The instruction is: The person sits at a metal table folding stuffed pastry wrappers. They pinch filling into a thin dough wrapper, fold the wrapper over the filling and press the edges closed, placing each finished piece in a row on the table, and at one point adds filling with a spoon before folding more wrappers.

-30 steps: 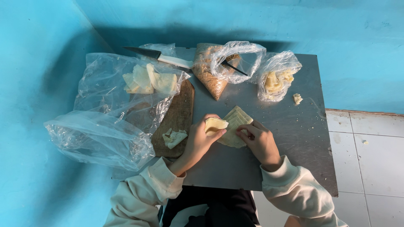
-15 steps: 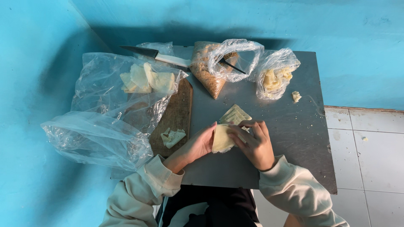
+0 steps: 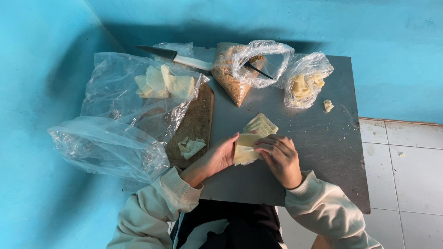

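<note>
Beyond grip: clear bag (image 3: 237, 76) holding brown crumbs, smaller bag (image 3: 307, 83) holding pale pieces. Left hand (image 3: 221, 154) and right hand (image 3: 279, 154) pinching pale wrapper sheet (image 3: 244, 148) (fingers closed), now lifted clear of stack (image 3: 261, 124) just beyond.

Knife (image 3: 177, 57), wooden board (image 3: 196, 122), crumb bag (image 3: 235, 76).

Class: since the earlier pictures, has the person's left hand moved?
Yes. The left hand has drawn back from the stack of pale sheets toward the table's near edge.
</note>
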